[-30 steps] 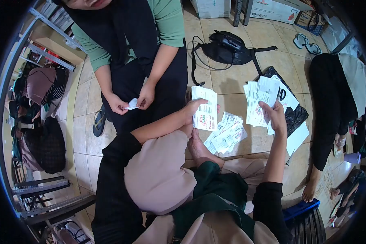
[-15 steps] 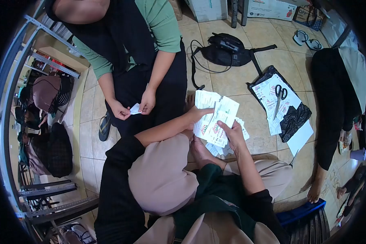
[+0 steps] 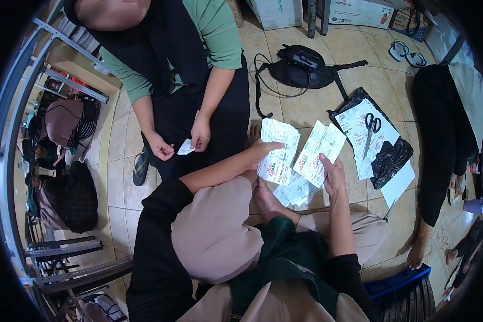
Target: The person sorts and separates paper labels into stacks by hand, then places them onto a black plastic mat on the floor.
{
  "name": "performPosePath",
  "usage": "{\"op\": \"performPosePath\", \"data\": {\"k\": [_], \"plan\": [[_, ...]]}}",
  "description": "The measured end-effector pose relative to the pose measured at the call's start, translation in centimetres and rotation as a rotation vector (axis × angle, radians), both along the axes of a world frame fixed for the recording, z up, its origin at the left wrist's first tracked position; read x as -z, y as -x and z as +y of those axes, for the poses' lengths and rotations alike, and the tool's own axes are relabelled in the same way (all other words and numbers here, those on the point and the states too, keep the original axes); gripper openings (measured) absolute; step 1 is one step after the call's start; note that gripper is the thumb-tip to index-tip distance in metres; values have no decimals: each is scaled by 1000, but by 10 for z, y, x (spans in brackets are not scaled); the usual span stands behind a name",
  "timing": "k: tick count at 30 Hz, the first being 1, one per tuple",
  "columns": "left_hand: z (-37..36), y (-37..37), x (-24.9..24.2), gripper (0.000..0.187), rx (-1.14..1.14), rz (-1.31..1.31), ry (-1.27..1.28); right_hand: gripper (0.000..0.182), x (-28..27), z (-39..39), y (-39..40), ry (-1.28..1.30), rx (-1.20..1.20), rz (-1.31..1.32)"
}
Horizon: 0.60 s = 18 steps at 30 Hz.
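Observation:
My left hand (image 3: 261, 153) grips a stack of printed paper slips (image 3: 281, 140), with the thumb lying across its face. Just right of that stack, my right hand (image 3: 334, 175) pinches a printed slip (image 3: 325, 140) by its lower right edge, thumb on top. Both bear red and green logos and small dark print. The two papers are close side by side and tilted apart. Below them, more loose slips (image 3: 299, 192) lie on the tiled floor by my foot.
A seated person (image 3: 166, 80) opposite holds a small folded white paper (image 3: 186, 147). To the right, scissors (image 3: 370, 133) lie on printed sheets (image 3: 354, 121) over a black plastic bag (image 3: 393, 162). A black waist bag (image 3: 298, 68) is farther back. Another person's leg (image 3: 430, 145) extends at the right.
My right hand has moved right, carrying its slip away from the stack in my left hand. The person opposite has drawn their hands apart, the paper now in one hand.

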<state>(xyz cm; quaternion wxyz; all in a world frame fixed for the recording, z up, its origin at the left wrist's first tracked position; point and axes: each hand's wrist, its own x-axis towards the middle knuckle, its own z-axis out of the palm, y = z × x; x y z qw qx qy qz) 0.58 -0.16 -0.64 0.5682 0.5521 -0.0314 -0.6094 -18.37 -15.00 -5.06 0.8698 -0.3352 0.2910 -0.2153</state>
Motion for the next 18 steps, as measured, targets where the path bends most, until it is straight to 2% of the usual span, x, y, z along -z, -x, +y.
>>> {"op": "performPosePath", "data": {"k": [4,11,14,16,18], "plan": [[-1,1,1,44,-14,-99,21,33,-3,10,-4,-12,-65,-6],[0,2,4,44,-21,-91,88,29,-10,48,-19,-71,-160,97],[-1,-1,0,44,-9,44,36,27,-2,47,-19,-110,-130,91],[0,-7,7,43,-14,451,119,26,1,40,-17,-135,-72,79],[0,-7,13,44,-9,362,101,26,1,35,-15,-129,-53,54]]}}
